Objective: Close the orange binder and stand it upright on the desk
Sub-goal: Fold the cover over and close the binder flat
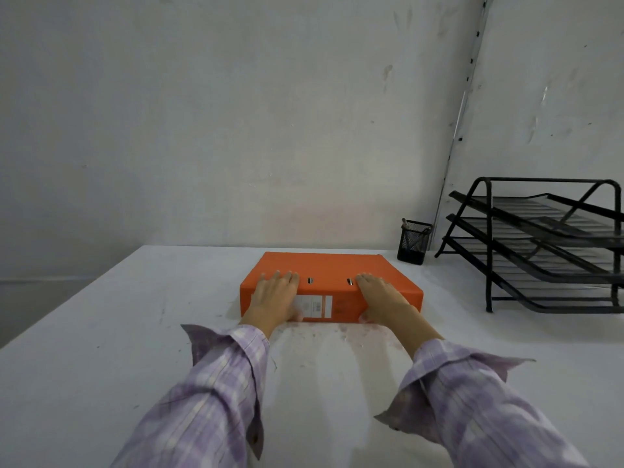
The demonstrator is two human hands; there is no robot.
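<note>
Closed orange binder (332, 275) lies flat mid-frame; left hand (274, 298) and right hand (383, 297) clasp its near spine, fingers on top; bare table (118, 332) lower left.

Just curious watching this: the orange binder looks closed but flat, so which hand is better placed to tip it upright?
Neither clearly; probably both. The left hand and right hand grip the orange binder evenly at its near spine, fingers on top, thumbs low. The right side has less room, with the pen cup and tray rack there.

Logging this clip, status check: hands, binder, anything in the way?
Left hand and right hand both gripping the spine edge. Orange binder closed, lying flat, not upright. Pen cup and tray rack off right, clear.
</note>
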